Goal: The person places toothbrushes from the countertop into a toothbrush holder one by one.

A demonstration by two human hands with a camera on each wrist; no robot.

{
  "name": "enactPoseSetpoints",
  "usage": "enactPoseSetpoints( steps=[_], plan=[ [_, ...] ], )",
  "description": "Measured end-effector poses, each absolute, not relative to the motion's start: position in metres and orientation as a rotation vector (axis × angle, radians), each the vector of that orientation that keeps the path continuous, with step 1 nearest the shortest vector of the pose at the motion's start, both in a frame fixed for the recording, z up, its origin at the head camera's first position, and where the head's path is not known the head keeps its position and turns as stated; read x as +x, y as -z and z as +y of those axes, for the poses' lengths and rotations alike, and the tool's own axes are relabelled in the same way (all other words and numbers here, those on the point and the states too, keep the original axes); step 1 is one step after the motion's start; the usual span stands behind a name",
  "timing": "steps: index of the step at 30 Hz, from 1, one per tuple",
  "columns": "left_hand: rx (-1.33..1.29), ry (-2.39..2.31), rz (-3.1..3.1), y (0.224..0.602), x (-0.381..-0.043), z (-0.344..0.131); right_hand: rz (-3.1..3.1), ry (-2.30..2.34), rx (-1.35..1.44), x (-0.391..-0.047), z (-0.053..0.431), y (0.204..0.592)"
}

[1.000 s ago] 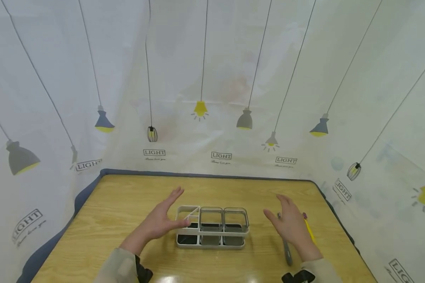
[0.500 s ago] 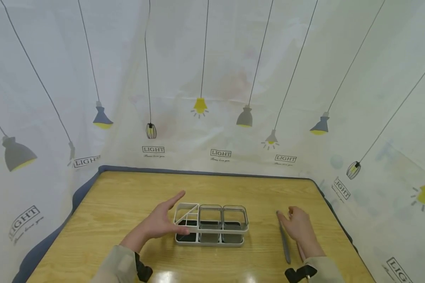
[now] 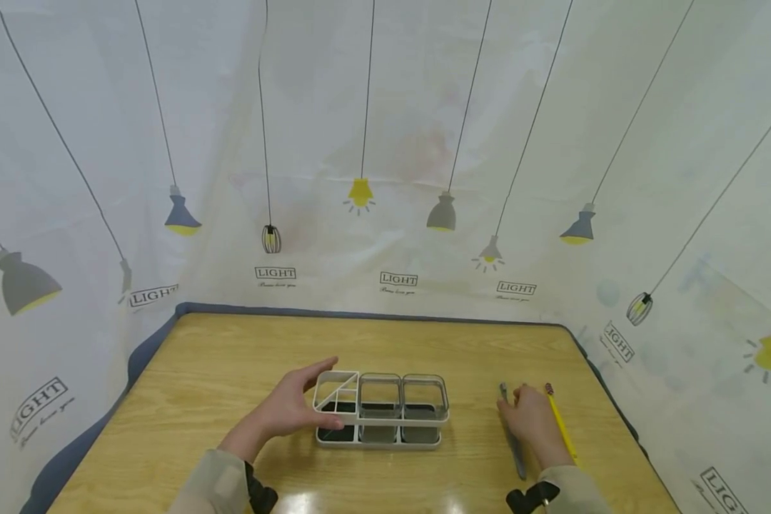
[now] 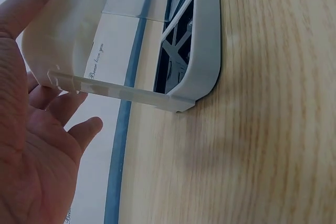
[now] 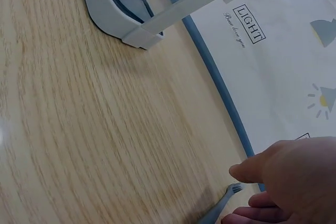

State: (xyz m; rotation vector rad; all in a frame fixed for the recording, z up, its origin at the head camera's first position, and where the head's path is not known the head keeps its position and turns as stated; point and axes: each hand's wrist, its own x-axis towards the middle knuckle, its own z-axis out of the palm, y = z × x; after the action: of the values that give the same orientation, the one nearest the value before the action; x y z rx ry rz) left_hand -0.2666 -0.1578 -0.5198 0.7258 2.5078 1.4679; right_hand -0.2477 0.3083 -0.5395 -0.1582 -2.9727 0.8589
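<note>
On the table stands a white two-tier toothbrush holder (image 3: 401, 422) with a divided section at its left end and two clear cups (image 3: 424, 395). My left hand (image 3: 289, 403) grips that left end, thumb along the front and fingers behind the upper tier. Over at the right, a grey toothbrush (image 3: 514, 446) lies on the wood, its bristles (image 5: 236, 187) showing in the right wrist view. My right hand (image 3: 535, 421) is low over it, thumb apart from the bent fingers and overlapping the brush near its head.
A yellow toothbrush (image 3: 560, 421) lies just right of my right hand. The wooden table (image 3: 231, 343) ends at a dark blue edge strip (image 3: 360, 314), against a white sheet (image 3: 321, 143) printed with lamps.
My right hand has come down, first toward the yellow toothbrush, then left to the grey one, uncovering the yellow one again. My left hand stays at the holder's end, fingers slightly nearer it.
</note>
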Motion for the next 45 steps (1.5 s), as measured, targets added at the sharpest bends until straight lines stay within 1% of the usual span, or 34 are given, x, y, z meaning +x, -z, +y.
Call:
enactPoseSetpoints(
  steps=[6,13,19,29,37,41,45],
  plan=[
    [0.715,-1.488,2.497,0.52,-0.268,-0.16,-3.017,-0.845,-0.204,-0.252,0.308,0.54],
    [0.677,-1.494,2.467,0.518,-0.27,-0.16,-3.002,-0.799,-0.152,-0.262,0.313,0.557],
    [0.658,-1.498,2.443,0.516,-0.271,-0.16,-3.018,-0.845,-0.218,-0.267,0.313,0.565],
    [0.619,-1.543,2.399,0.522,-0.272,-0.16,-3.082,-0.856,-0.316,-0.266,0.305,0.557],
    [0.608,-1.589,2.331,0.527,-0.273,-0.158,-3.064,-0.878,-0.366,-0.262,0.31,0.55],
    [0.585,-1.582,2.336,0.525,-0.272,-0.16,-3.057,-0.907,-0.355,-0.263,0.309,0.544],
    [0.57,-1.575,2.337,0.523,-0.272,-0.16,-3.021,-0.933,-0.274,-0.26,0.307,0.536]
  ],
)
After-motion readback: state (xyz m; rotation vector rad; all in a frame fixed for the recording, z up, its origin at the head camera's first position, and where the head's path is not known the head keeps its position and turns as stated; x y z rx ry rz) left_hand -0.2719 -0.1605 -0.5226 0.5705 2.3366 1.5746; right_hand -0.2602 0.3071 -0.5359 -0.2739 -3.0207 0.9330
